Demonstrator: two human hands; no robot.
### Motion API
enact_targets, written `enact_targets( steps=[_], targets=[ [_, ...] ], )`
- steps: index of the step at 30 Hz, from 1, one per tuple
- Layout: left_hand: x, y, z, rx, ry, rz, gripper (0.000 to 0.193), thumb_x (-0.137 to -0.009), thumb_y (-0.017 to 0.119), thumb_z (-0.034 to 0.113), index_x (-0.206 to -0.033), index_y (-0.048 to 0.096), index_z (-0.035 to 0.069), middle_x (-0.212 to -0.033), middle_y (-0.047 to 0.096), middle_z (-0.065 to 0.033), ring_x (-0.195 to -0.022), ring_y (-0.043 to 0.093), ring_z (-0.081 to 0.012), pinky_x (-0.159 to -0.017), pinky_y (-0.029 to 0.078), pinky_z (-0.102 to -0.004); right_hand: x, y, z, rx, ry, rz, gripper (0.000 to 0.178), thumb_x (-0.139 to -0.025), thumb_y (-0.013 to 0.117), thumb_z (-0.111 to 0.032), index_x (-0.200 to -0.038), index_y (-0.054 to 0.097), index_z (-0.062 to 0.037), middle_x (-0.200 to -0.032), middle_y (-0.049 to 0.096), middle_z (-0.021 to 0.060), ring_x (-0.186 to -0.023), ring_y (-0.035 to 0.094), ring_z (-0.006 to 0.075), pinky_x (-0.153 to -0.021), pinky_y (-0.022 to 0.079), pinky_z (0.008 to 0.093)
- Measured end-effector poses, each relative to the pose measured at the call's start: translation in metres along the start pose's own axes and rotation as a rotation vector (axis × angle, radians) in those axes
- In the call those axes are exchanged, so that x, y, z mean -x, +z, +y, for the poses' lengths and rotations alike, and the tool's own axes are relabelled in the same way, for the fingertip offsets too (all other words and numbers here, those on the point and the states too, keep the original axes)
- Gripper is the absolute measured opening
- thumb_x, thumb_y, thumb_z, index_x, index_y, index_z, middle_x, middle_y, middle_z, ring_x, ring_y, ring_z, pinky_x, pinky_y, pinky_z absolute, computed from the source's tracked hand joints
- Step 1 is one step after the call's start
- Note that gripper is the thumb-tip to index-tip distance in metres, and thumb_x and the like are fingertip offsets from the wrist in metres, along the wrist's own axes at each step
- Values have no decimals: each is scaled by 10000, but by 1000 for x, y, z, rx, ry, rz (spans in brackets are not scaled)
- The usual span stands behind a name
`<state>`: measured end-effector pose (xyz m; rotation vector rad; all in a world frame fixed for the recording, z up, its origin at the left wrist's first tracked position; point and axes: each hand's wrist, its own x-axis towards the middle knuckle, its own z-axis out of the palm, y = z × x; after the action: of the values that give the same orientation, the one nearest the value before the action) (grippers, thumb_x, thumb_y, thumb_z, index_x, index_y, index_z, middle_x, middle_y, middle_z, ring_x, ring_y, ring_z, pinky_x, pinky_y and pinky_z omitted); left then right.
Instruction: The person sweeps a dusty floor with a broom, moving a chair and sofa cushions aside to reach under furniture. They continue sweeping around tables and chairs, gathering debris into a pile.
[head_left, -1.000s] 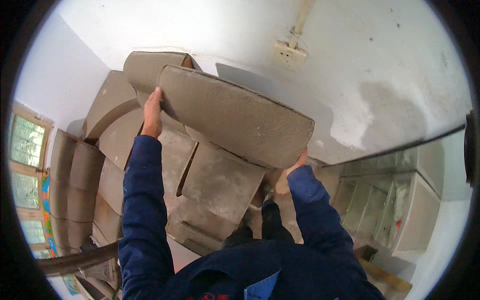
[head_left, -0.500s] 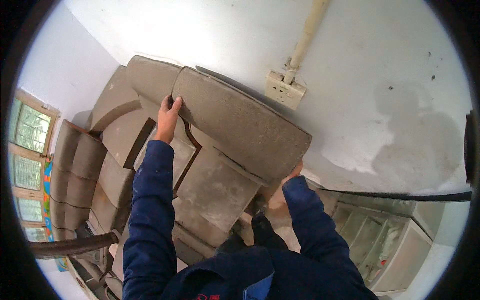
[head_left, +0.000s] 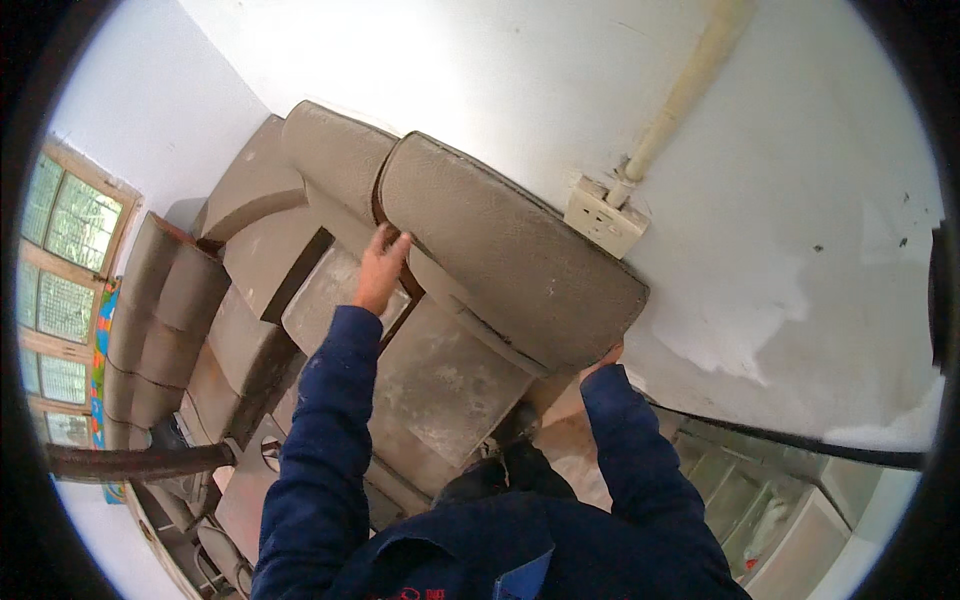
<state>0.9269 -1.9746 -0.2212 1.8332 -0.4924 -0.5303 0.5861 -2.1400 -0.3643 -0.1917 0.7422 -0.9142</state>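
Note:
A brown-grey sofa back cushion (head_left: 515, 250) leans against the white wall in front of me, tilted down to the right. My left hand (head_left: 381, 270) is at its lower left corner, by the gap beside the neighbouring back cushion (head_left: 340, 150); its fingers and thumb are apart. At the cushion's lower right end, my right hand (head_left: 605, 360) grips the edge, with most of its fingers hidden behind it. Below lies a dusty, stained seat cushion (head_left: 450, 385), and a smaller pale panel (head_left: 335, 300) sits left of it.
A socket box (head_left: 605, 218) with a pipe (head_left: 685, 100) is fixed on the wall close to the cushion's upper edge. More sofa sections (head_left: 165, 320) stand at left below a window (head_left: 75, 225). A cabinet with glass panes (head_left: 750, 480) is at lower right. A dark curved bar (head_left: 140, 460) crosses the lower left.
The gap between the two back cushions has widened. My left hand has slid down from the cushion's upper left side to its lower corner and loosened. The view has shifted slightly.

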Motion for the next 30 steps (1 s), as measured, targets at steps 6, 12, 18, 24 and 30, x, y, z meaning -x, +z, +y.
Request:
enact_targets(
  steps=[6, 12, 18, 24, 30],
  targets=[
    [83, 40, -93, -49, -207, -154, 615, -911, 650, 354, -1358, 491, -36, -1292, 594, -210, -1174, 575, -281, -964, 459, -358, 3, 9, -5, -103, 61, -73, 553, -1029, 339, -436, -1438, 423, -73, -1435, 479, 148, -1249, 496, 353, -1024, 429, 492],
    [191, 77, -175, -187, -304, -301, 670, -877, 635, 445, -1310, 523, -54, -1239, 609, -272, -1151, 595, -386, -989, 456, -414, -31, -35, -10, -293, 195, -278, 560, -1033, 335, -423, -1467, 378, -72, -1507, 394, 129, -1339, 400, 353, -1089, 364, 499],
    [227, 74, -173, -268, -372, -269, 658, -880, 620, 444, -1307, 528, -48, -1231, 612, -274, -1153, 592, -395, -989, 456, -419, -2, 32, 9, 373, -63, 33, 549, -1043, 340, -399, -1491, 342, -82, -1532, 360, 122, -1368, 377, 338, -1100, 355, 503],
    [241, 65, -197, -129, -366, -144, 642, -877, 623, 447, -1295, 544, -35, -1201, 628, -270, -1110, 612, -398, -965, 472, -424, -13, 21, 9, 212, 124, -49, 540, -1044, 335, -407, -1504, 326, -125, -1525, 373, 97, -1339, 414, 320, -1074, 393, 480],
    [249, 55, -190, -252, -443, -246, 602, -862, 635, 417, -1255, 583, -37, -1162, 646, -269, -1063, 632, -396, -936, 486, -420, -44, -11, 10, 130, 81, 66, 530, -1041, 368, -357, -1481, 351, -64, -1501, 409, 113, -1315, 435, 343, -1081, 386, 461]
  ],
)
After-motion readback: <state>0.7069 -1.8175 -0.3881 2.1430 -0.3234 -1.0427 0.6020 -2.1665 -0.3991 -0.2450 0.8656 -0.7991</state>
